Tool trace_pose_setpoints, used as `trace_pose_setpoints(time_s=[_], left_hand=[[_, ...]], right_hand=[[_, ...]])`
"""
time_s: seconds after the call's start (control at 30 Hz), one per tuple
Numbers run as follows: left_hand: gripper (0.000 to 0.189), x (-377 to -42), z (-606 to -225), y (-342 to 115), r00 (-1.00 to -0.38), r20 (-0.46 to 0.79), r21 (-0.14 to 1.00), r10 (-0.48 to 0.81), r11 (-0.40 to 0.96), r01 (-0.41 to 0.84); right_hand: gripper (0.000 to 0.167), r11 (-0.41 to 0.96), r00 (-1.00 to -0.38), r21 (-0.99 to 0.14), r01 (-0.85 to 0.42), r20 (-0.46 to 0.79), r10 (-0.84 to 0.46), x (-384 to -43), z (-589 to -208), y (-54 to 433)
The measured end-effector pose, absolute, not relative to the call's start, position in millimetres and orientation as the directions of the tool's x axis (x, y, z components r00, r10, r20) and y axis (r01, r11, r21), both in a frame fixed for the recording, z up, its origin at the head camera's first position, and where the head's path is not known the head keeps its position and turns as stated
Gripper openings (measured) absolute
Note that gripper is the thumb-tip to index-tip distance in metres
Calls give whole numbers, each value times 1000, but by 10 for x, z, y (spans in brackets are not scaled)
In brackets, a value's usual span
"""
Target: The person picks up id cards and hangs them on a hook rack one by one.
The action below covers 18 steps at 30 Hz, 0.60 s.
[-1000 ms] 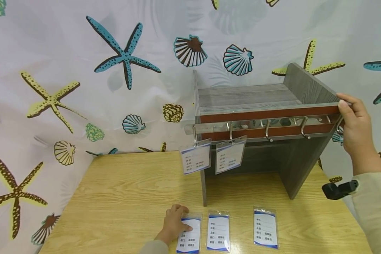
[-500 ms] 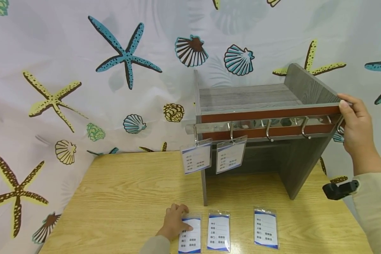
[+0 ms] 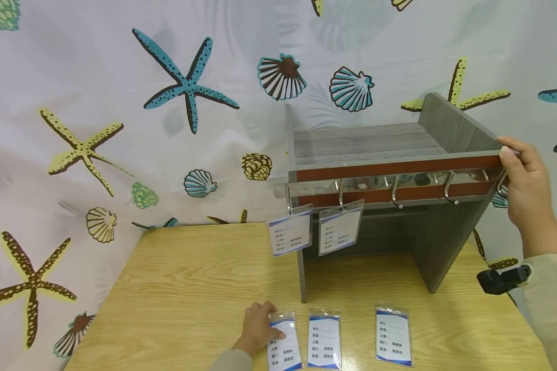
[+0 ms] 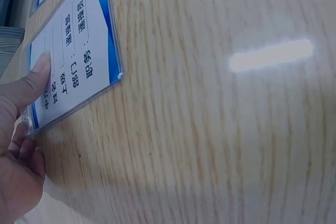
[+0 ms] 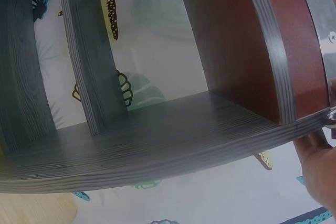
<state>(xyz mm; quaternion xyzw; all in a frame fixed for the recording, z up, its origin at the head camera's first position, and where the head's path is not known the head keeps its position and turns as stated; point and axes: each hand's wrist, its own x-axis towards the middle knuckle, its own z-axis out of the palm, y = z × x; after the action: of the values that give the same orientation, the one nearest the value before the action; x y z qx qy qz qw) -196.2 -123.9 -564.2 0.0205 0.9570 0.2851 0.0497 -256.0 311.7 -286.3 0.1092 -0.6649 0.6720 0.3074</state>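
Note:
My left hand (image 3: 256, 329) pinches the upper corner of an ID badge (image 3: 288, 348) in a clear holder, low in the head view. In the left wrist view the thumb lies on the badge's printed face and the other fingers curl at its edge. Just right of it another badge (image 3: 324, 340) lies flat, with a third badge (image 3: 393, 337) farther right. My right hand (image 3: 530, 190) grips the top right front corner of a grey wooden shelf (image 3: 455, 123). From its two leftmost hooks hang a badge (image 3: 291, 234) and a second hanging badge (image 3: 341, 232).
A metal hook rail (image 3: 376, 181) runs along the shelf's red front; its hooks right of the hanging badges carry nothing. The shelf stands on a wood-grain table (image 3: 190, 278). A white curtain (image 3: 167, 149) with starfish and shells hangs behind.
The badge under my left hand has shifted slightly right and turned, its lower end swinging right. The head view has shifted slightly. My right hand keeps its grip on the shelf.

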Motion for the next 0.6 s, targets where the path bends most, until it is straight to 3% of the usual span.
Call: trace_pose_setpoints(time_s=[0.23, 0.6], left_hand=[[54, -1921, -5619, -1280, -997, -30, 582, 65, 813, 36], [46, -1957, -5462, -1286, -997, 16, 786, 77, 615, 60]], right_hand=[[30, 46, -785, -819, -572, 563, 258, -2556, -2879, 3092], [32, 116, -793, -835, -538, 548, 265, -2555, -2866, 3118]])
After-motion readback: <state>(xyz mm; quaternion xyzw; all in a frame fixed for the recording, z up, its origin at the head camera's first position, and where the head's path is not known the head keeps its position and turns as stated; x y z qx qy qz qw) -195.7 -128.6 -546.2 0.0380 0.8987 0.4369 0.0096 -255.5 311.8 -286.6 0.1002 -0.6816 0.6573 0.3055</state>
